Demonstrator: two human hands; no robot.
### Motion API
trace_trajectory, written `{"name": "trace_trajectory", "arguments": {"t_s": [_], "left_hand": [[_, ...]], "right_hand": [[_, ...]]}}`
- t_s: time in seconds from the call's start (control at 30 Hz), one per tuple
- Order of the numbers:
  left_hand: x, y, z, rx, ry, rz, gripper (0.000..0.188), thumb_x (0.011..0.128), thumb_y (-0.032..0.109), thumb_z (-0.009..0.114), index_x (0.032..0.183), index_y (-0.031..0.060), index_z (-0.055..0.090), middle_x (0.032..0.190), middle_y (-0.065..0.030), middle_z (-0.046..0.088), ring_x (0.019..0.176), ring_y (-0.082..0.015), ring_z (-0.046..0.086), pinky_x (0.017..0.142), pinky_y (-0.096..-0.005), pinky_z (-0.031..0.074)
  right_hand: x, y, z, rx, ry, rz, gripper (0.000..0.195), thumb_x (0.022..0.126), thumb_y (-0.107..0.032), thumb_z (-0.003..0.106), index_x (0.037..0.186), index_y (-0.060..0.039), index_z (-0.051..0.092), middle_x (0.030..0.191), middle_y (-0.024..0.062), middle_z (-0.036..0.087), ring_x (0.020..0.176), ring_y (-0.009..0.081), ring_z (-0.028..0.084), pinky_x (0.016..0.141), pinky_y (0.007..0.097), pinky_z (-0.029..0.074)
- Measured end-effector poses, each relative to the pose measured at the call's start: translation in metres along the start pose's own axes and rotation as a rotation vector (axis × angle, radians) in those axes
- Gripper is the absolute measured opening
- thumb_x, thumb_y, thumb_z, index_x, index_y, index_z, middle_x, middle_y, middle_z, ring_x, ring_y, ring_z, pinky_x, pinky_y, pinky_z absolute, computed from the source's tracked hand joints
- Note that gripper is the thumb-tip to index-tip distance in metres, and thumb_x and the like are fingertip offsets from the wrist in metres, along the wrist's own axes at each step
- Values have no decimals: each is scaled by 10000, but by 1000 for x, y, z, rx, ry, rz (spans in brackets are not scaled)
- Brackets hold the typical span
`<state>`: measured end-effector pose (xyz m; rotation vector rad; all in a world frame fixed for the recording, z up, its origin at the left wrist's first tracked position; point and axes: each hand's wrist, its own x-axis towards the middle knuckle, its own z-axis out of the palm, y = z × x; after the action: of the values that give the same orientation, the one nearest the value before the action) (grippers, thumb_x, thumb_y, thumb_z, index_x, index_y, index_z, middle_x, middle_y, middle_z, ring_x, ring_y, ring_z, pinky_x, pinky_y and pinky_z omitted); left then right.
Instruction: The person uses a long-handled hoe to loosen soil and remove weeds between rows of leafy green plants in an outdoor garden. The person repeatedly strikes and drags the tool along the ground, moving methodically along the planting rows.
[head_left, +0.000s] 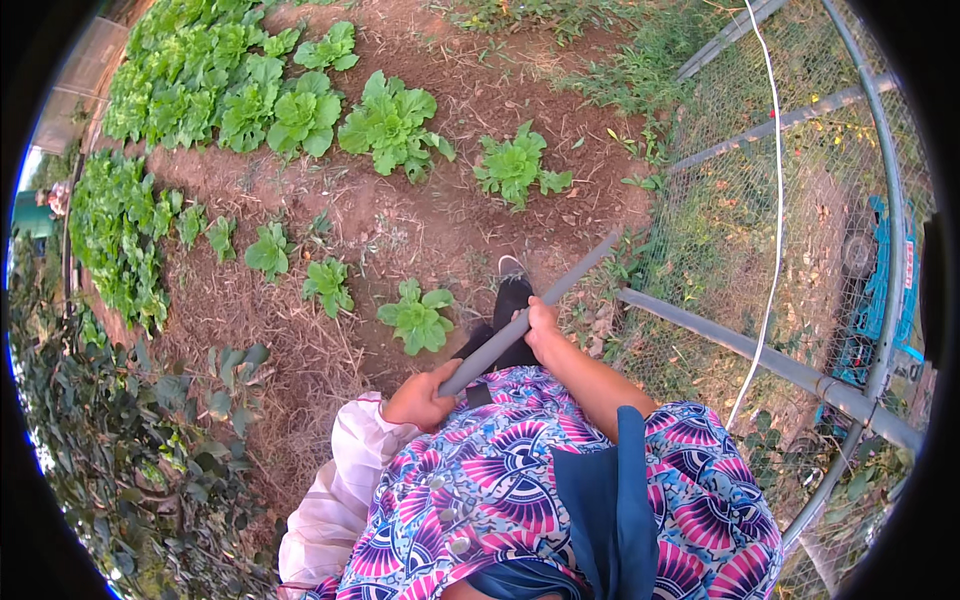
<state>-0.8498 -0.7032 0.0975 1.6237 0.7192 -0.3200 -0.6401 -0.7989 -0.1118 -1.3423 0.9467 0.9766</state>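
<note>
A long grey pole runs slantwise before my body, its far end near the foot of the wire fence. Around its near end my left hand is closed, below a loose white sleeve. Farther up the shaft, my right hand grips it with a bare forearm behind. Whether the pole's far tip touches the soil I cannot tell. Just left of the pole grows a small leafy green plant, and my shoe shows beyond my dark trouser leg.
Rows of leafy greens grow in brown soil ahead and to the left. Wire mesh fence on metal pipes borders the right, with a white cord hanging there. A blue vehicle stands beyond. Shrubs crowd the left.
</note>
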Motion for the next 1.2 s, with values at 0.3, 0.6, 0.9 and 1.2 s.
{"name": "trace_trajectory", "arguments": {"t_s": [0.3,0.6,0.9,1.2], "left_hand": [[-57,62,-15,-14,20,-208,628,771,202,639,1300,-15,379,793,-271,596,755,-316,659,667,-348,487],[-13,32,8,-649,-44,-444,591,816,35,560,1350,-30,315,1113,-108,565,984,-123,533,865,-231,409],[-56,32,-9,-545,-96,-199,616,824,61,589,1359,-35,299,1233,-118,496,1111,-141,465,953,-252,339],[40,31,38,-604,-140,-365,588,850,122,556,1365,5,297,819,-19,538,662,-67,476,580,-211,391]], "right_hand": [[-44,46,30,-193,-204,42,291,846,-143,574,948,76,413,729,149,477,544,275,519,471,411,477],[7,9,15,-353,-75,-101,263,786,-83,583,941,78,445,736,147,487,507,268,509,437,386,493],[-11,51,-3,-306,-110,-150,206,796,-75,574,865,53,428,718,122,463,518,254,518,437,398,489],[61,-45,-7,-244,-104,-24,228,776,-81,585,926,27,450,711,126,483,500,251,514,421,393,473]]}}
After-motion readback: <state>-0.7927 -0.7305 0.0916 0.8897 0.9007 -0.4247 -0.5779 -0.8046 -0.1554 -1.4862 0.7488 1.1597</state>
